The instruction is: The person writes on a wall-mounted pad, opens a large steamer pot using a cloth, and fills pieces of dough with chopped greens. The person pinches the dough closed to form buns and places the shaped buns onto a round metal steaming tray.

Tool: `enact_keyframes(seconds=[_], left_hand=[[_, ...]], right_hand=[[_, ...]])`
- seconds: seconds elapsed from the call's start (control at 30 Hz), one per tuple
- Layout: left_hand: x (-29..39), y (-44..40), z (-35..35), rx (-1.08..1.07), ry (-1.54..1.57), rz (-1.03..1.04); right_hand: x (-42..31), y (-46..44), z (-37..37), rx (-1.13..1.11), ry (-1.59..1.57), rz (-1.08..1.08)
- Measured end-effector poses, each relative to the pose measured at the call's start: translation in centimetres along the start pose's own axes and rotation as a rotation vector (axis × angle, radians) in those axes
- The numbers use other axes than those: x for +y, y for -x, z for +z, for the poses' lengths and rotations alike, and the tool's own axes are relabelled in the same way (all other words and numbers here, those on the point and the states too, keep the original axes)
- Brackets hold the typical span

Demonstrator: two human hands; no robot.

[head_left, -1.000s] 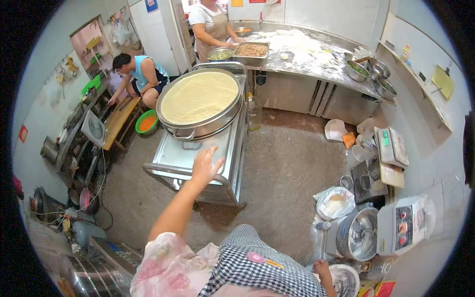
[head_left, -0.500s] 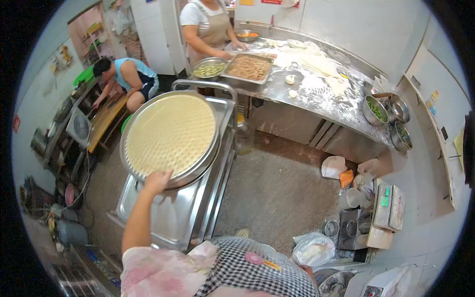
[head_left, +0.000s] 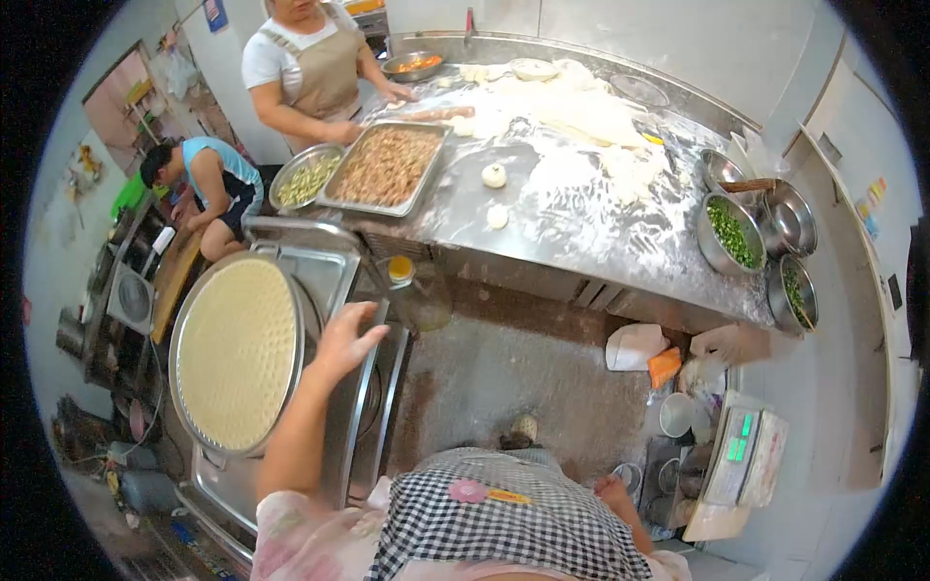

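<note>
My left hand (head_left: 347,339) is raised just right of a large round tray (head_left: 294,363), apart from its rim, with thumb and fingers spread and nothing in them. A pale yellow dimpled sheet (head_left: 242,349) fills the tray, which rests on a metal cart (head_left: 228,484). Low at my side hangs my right hand (head_left: 610,489), its fingers loosely bent and nothing visible in them. On the steel worktable (head_left: 455,218) ahead stand a rectangular tray of brown filling (head_left: 387,165) and two small white dough pieces, one a round ball (head_left: 494,175).
A co-worker in an apron (head_left: 325,77) stands behind the table; another person (head_left: 208,184) sits at left. Bowls with chopped greens (head_left: 731,232) are at the table's right end. A scale (head_left: 741,441) and a white bucket (head_left: 678,414) stand at lower right.
My left hand has let go of the round tray's near rim and moved to its right, fingers opening. My view has shifted closer to the worktable. My right hand shows more fully.
</note>
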State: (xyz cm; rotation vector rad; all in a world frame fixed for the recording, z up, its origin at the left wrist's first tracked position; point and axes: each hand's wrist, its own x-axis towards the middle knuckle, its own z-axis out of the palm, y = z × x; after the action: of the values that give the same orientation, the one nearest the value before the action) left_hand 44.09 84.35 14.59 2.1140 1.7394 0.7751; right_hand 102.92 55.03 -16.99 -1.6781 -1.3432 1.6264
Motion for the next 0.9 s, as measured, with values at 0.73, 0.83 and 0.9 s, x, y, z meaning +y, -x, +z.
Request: enact_keyframes(seconds=[0.73,0.83,0.9], left_hand=[[-0.5,-43.4,25.5,-0.277,-0.095,0.109],[-0.1,-40.6,17.9,-0.315,0.325,0.112],[-0.6,-36.1,11.0,-0.206,0.464,0.089]], right_hand=[[-13.2,-12.1,-4.8,0.305,-0.039,0.536],[-16.4,-18.4,-7.1,0.215,0.030,0.479],[-18.3,-22.0,-8.5,0.153,0.063,0.459]])
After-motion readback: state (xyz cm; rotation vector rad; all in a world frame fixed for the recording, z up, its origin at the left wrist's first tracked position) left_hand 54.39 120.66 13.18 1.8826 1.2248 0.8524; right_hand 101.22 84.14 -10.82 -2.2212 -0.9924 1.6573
